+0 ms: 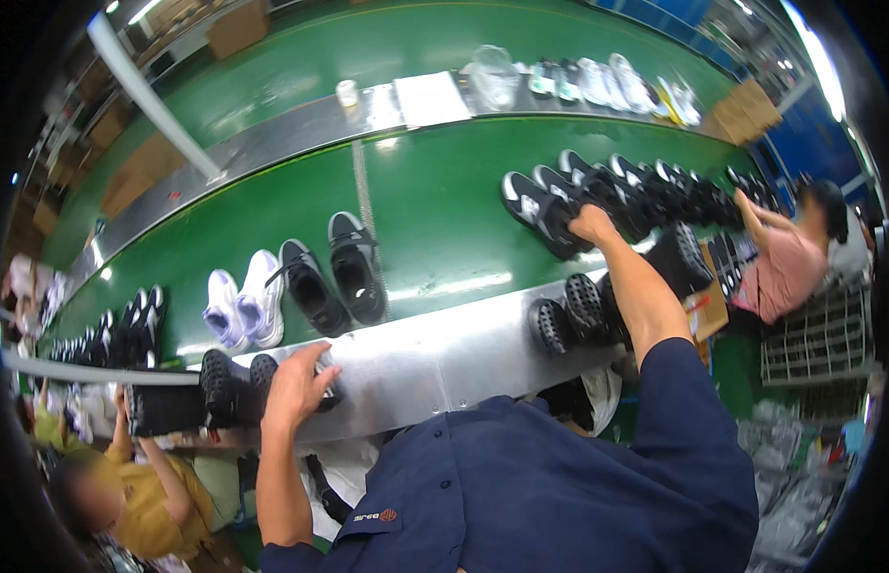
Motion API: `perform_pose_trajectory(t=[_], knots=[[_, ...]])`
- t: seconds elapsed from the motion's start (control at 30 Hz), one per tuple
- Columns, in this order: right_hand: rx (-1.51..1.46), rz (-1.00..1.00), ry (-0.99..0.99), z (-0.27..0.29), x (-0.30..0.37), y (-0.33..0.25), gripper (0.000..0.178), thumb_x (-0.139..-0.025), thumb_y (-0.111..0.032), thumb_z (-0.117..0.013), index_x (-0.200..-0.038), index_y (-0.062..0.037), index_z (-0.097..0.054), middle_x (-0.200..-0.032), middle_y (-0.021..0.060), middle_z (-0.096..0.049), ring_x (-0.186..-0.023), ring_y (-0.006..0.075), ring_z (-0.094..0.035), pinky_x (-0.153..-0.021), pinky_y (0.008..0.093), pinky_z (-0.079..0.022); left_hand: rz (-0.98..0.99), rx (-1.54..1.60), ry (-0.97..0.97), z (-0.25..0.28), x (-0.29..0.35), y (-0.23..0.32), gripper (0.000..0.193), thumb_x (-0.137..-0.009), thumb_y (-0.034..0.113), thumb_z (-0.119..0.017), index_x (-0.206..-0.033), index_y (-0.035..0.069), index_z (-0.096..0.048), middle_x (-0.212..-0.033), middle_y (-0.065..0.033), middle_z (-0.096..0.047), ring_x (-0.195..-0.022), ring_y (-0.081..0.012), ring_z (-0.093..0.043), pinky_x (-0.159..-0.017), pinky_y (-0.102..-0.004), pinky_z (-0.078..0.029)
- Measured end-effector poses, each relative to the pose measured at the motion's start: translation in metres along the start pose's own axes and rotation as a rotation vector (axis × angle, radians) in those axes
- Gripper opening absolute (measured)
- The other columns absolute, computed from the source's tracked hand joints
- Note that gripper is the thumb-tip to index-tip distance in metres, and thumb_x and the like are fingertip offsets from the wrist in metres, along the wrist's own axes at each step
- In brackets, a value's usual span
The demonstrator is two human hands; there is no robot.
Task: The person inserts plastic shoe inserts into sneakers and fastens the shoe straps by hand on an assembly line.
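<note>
My right hand [593, 225] reaches forward across the green belt and closes on the heel end of a black sneaker [534, 208] with white and grey patches. More black sneakers [620, 199] stand in a row to its right. At the near metal ledge [444, 368], my left hand [295, 387] has its fingers apart over a dark object [326, 384] that it partly covers; whether they touch I cannot tell. Ahead of that hand sit a pair of black-and-grey sneakers [353, 272] and a pair of white sneakers with lilac linings [263, 296].
Black studded blocks [585, 306] stand on the ledge at right, with similar ones [224, 382] at left. Co-workers sit left [153, 487] and right [788, 258]. Along the far shelf [301, 134] lie white paper [433, 99], a plastic bag [493, 76] and light-coloured shoes [597, 83].
</note>
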State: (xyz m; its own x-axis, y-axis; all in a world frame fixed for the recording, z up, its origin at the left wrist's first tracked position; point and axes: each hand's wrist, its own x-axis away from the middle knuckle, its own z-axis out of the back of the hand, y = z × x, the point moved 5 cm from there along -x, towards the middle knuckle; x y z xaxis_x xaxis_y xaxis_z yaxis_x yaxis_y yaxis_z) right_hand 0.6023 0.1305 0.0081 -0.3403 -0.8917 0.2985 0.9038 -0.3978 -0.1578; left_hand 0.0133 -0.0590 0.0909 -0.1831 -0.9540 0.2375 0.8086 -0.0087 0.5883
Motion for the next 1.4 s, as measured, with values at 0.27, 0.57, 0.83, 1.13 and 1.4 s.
perform_pose_trajectory(t=[0.27,0.57,0.83,1.13,1.4], knots=[[0.185,-0.187,-0.082,-0.026,-0.042,0.022,0.048,-0.073,-0.022,-0.072,-0.116,-0.0025,-0.071,-0.122,0.0230,-0.067,-0.119,0.0374,-0.063,-0.101,0.0447,-0.049,0.413,0.134,0.056,-0.059,0.129,-0.041,0.039,-0.082,0.019,-0.077,-0.117,0.003,-0.068,-0.103,-0.0226,-0.070,-0.095,-0.0376,-0.068,-0.083,-0.0425,-0.053],[0.250,0.280,-0.005,0.024,-0.003,-0.148,0.036,-0.076,-0.024,-0.066,-0.101,0.0008,-0.074,-0.108,0.0247,-0.071,-0.103,0.0406,-0.069,-0.088,0.0468,-0.056,0.008,0.207,0.220,-0.065,0.037,0.027,0.031,-0.088,0.017,-0.071,-0.113,-0.001,-0.067,-0.110,-0.0224,-0.068,-0.102,-0.0393,-0.066,-0.089,-0.0415,-0.052],[0.203,0.502,-0.060,-0.002,0.217,-0.218,0.024,-0.073,-0.019,-0.069,-0.088,-0.0011,-0.075,-0.092,0.0210,-0.073,-0.087,0.0377,-0.073,-0.080,0.0465,-0.058,-0.379,0.189,0.389,-0.064,-0.087,0.105,0.045,-0.086,0.028,-0.073,-0.122,0.004,-0.064,-0.125,-0.0189,-0.060,-0.116,-0.0382,-0.056,-0.100,-0.0421,-0.046],[-0.432,0.569,0.154,-0.091,0.313,-0.165,0.015,-0.087,-0.013,-0.060,-0.091,-0.0008,-0.066,-0.078,0.0224,-0.069,-0.072,0.0411,-0.069,-0.068,0.0485,-0.056,-0.068,-0.322,-0.145,-0.110,-0.011,0.043,0.028,-0.084,0.023,-0.073,-0.096,-0.001,-0.066,-0.094,-0.0227,-0.065,-0.090,-0.0402,-0.066,-0.076,-0.0478,-0.055],[-0.384,0.582,0.146,-0.135,0.274,-0.152,0.052,-0.081,-0.009,-0.069,-0.130,-0.0043,-0.051,-0.113,0.0183,-0.060,-0.103,0.0382,-0.062,-0.086,0.0463,-0.052,-0.579,-0.423,0.289,-0.178,-0.039,0.107,0.019,-0.074,0.016,-0.073,-0.087,0.007,-0.063,-0.090,-0.0122,-0.056,-0.091,-0.0314,-0.056,-0.079,-0.0406,-0.045]])
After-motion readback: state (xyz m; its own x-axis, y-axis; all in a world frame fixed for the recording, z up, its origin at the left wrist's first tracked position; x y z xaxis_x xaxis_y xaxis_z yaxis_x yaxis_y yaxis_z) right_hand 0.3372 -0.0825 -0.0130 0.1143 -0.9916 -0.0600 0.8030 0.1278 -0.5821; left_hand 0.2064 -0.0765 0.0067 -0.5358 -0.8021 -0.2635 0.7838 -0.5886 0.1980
